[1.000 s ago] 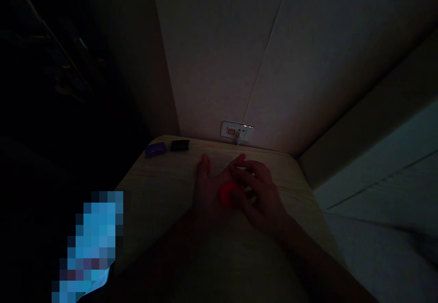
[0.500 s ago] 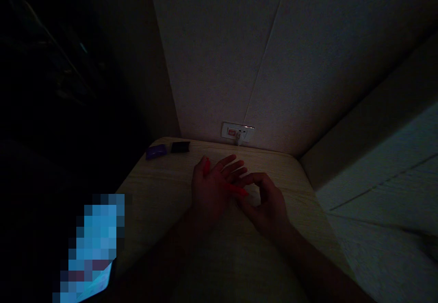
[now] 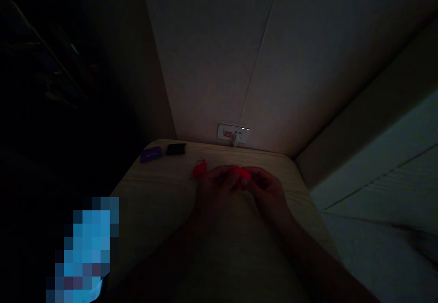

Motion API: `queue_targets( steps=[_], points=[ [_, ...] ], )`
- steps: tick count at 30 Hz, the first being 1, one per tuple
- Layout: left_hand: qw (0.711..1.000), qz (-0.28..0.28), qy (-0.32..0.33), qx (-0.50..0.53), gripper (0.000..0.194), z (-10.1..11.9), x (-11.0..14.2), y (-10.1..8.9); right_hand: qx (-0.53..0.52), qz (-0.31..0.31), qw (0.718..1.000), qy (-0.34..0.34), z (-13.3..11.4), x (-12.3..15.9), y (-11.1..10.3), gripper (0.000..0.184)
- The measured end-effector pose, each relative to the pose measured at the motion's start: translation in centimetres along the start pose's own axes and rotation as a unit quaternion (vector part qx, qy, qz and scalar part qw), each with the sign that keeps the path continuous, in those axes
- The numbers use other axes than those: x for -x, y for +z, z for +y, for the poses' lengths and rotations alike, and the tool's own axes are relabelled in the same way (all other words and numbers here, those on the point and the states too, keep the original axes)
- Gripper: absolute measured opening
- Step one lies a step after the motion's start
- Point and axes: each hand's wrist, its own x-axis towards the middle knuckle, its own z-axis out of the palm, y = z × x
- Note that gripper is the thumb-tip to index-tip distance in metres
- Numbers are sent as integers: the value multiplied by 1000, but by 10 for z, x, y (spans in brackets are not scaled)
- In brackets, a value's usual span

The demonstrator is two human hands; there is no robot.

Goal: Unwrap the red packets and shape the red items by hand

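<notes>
Both hands meet over the wooden tabletop around a bright red clay-like lump (image 3: 240,174). My left hand (image 3: 215,186) closes on its left side, the thumb lying across the lump. From the right, my right hand (image 3: 268,191) pinches it with thumb and fingers. Parts of the lump are hidden behind the fingers. Just left of my left hand lies a second red thing (image 3: 200,169), with a thin pointed end at its top; it looks like a crumpled wrapper, though the dark light blurs it.
A purple packet (image 3: 151,154) and a black packet (image 3: 176,148) lie at the table's (image 3: 153,193) back left. A wall socket (image 3: 234,133) with a plug sits behind the table. A glowing, pixelated screen (image 3: 91,243) stands at lower left. A pale panel (image 3: 383,193) borders the right side.
My left hand has turned from palm up to closed. The red lump, earlier long across the palm, is now between both hands. The other red thing shows on the table beside my left hand.
</notes>
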Motion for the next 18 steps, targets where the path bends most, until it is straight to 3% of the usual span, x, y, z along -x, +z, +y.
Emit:
queue_targets(
  steps=[4, 6, 9, 11, 13, 15, 18],
  points=[
    [999, 12, -23, 21, 24, -1, 0, 2, 76, -7, 997, -16, -2, 1, -4, 20],
    [996, 13, -43, 79, 29, -1, 0, 3, 137, 10, 987, -84, -3, 5, -5, 15],
    [961, -3, -133, 243, 38, 5, 0, 4, 271, 32, 922, -276, -5, 12, -2, 8],
    [919, -31, -215, 328, 50, 9, 0, 1, 343, -6, 856, -387, -5, 18, 4, 20],
    [892, -51, -254, 370, 61, 12, 0, -3, 390, -51, 802, -450, -4, 22, 11, 27],
    [881, -54, -254, 396, 68, 14, -1, -6, 409, -88, 778, -469, -2, 25, 16, 28],
    [874, -50, -249, 415, 74, 18, -3, -9, 380, -152, 791, -455, -3, 29, 16, 37]
  ],
)
